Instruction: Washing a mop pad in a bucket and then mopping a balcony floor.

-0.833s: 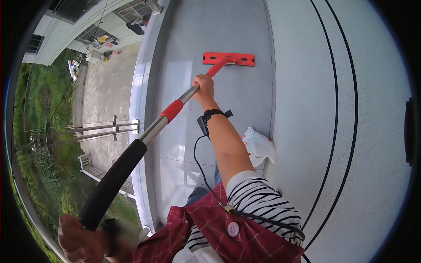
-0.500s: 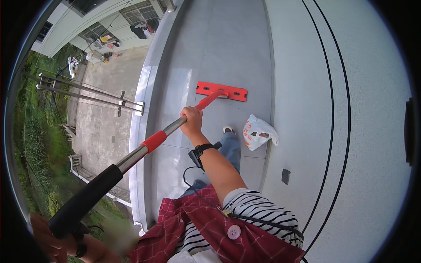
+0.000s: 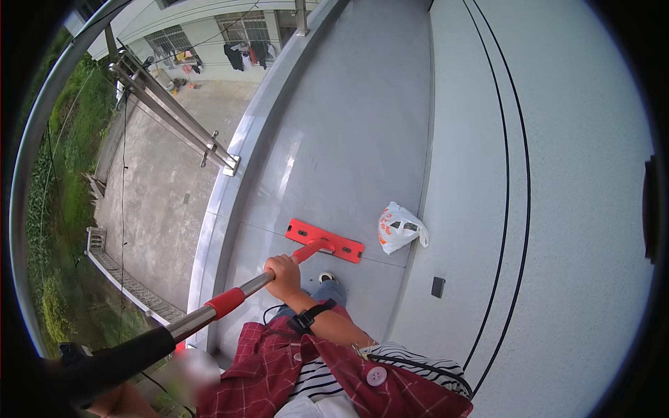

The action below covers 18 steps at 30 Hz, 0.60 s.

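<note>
A flat mop with a red head point(image 3: 325, 240) rests on the grey balcony floor point(image 3: 348, 139) just ahead of my feet. Its red neck joins a silver shaft with a red collar point(image 3: 224, 302) and a black grip point(image 3: 118, 359). My right hand point(image 3: 282, 276) is closed around the shaft close to the head, and that wrist wears a black strap. My left hand point(image 3: 115, 403) is at the lower left under the black grip end, mostly out of frame and blurred, and appears closed on the grip.
A white plastic bag with orange print point(image 3: 400, 228) lies by the foot of the light wall point(image 3: 571, 209) on the right. A small dark socket point(image 3: 437, 286) sits low on that wall. A metal railing point(image 3: 174, 125) borders the left, above a paved yard point(image 3: 150, 202).
The mop head has come back along the floor toward my feet, and my right hand has drawn in with it. The bag now lies beside the head.
</note>
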### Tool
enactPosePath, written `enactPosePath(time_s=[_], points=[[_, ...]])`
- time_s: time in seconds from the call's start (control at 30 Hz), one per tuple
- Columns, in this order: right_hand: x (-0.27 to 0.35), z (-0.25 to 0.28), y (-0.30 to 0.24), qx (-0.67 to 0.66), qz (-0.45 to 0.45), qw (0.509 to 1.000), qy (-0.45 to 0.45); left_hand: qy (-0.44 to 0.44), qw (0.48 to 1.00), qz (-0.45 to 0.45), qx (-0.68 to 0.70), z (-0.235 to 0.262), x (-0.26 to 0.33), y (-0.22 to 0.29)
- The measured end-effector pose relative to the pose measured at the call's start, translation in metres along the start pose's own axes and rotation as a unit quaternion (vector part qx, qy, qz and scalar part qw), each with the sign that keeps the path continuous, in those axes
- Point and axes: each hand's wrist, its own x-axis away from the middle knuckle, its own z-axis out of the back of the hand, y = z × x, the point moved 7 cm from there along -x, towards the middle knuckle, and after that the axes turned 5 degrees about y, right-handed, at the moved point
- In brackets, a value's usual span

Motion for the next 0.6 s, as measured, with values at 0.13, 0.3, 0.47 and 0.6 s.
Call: enactPosePath(time_s=[0.13, 0.3, 0.47, 0.6], points=[[-0.018, 0.026, 0.018, 0.014, -0.002, 0.995, 0.097, -0.037, 0.995, -0.076, 0.054, -0.033, -0.001, -0.024], [-0.091, 0.063, 0.092, 0.037, -0.004, 0.976, 0.215, -0.075, 0.982, -0.125, 0.119, -0.099, 0.023, -0.098], [-0.19, 0.086, 0.207, 0.093, -0.003, 0.946, 0.31, -0.096, 0.957, -0.157, 0.223, -0.148, 0.072, -0.208], [-0.291, 0.09, 0.27, 0.095, -0.001, 0.941, 0.325, -0.048, 0.975, 0.185, 0.117, -0.224, 0.122, -0.31]])
